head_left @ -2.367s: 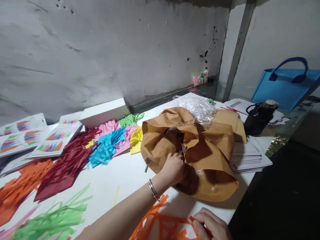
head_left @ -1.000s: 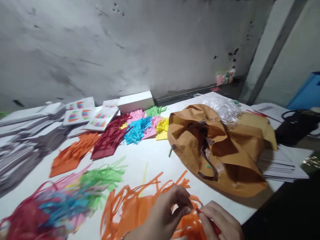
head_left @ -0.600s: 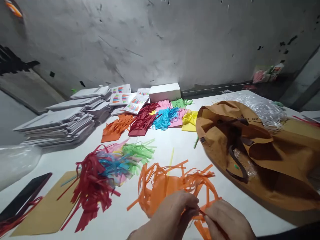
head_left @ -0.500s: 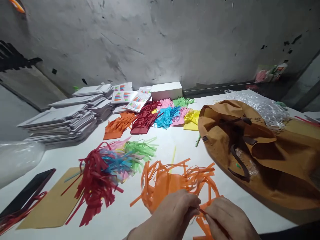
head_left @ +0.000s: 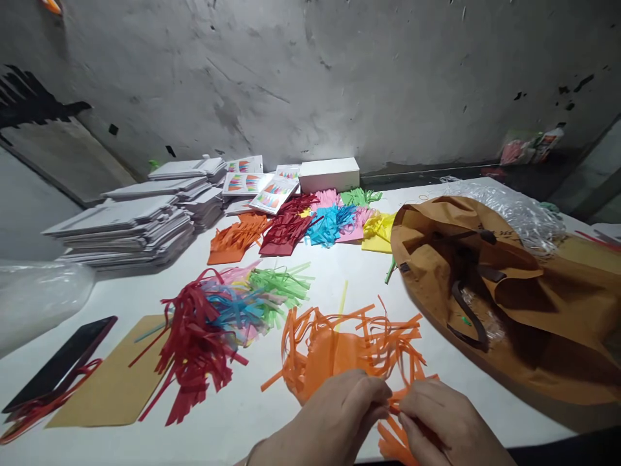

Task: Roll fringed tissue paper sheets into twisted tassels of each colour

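Observation:
My left hand (head_left: 334, 414) is closed in a pinch low in the middle of the head view. Just right of it, my right hand (head_left: 449, 421) is closed too, its fingertips nearly meeting the left ones. Both pinch an orange tissue-paper tassel (head_left: 395, 396) at its narrow middle; the fingers cover most of the grip. Fringed strips spread out below and above the hands. Beyond my left hand lies more fringed orange tissue paper (head_left: 323, 362). A bunch of multicoloured tassels (head_left: 194, 330), dark red, blue, green and pink, rests to the left.
Folded fringed papers (head_left: 284, 233) lie in a row farther back, before a white box (head_left: 330, 175). Stacked white packets (head_left: 130, 226) stand at the left. A phone (head_left: 63, 362) and brown card (head_left: 111, 375) lie front left. A large brown bag (head_left: 524, 310) covers the right side.
The dark red strand seen between my hands earlier is no longer visible; orange paper shows at the fingertips. Both hands stay close together. The view has shifted slightly.

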`<state>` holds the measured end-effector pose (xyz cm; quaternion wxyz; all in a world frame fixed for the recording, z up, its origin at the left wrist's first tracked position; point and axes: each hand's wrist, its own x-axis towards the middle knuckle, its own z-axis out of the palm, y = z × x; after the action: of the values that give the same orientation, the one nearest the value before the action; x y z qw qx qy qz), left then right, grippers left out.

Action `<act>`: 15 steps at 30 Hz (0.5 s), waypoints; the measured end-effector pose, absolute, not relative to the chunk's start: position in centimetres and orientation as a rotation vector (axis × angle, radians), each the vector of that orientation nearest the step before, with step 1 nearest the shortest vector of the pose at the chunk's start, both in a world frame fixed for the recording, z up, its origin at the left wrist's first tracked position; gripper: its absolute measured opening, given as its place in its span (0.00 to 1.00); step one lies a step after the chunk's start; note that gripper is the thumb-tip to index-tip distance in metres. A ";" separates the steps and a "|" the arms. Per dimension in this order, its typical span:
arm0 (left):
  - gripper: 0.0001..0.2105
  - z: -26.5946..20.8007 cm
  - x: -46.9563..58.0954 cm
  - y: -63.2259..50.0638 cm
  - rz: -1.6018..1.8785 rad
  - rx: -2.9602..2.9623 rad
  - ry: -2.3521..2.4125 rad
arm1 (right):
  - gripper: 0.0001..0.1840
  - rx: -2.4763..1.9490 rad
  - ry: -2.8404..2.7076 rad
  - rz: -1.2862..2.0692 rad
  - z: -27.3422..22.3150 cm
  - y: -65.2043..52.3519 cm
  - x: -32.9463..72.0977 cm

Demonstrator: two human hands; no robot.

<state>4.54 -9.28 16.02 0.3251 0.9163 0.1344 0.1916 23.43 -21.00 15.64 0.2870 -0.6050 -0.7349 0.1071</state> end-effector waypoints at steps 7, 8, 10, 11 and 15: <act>0.04 14.4 4.1 -9.1 0.494 2.349 0.304 | 0.11 -1.631 -1.962 0.482 16.6 -20.5 23.3; 0.04 14.3 4.0 -9.1 0.480 2.349 0.292 | 0.11 -1.628 -1.953 0.495 16.5 -20.5 23.2; 0.04 14.5 4.0 -9.1 0.457 2.350 0.273 | 0.11 -1.625 -1.932 0.521 16.4 -20.4 22.9; 0.03 14.6 4.0 -9.1 0.455 2.355 0.267 | 0.11 -1.627 -1.916 0.532 16.3 -20.4 22.7; 0.04 15.0 3.9 -9.0 0.449 2.376 0.289 | 0.12 -1.653 -1.823 0.557 16.4 -20.2 22.1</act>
<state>3.89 -8.99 15.01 0.3457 0.9155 0.1115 0.1729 22.12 -20.24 16.43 0.3044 -0.6239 -0.6883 0.2104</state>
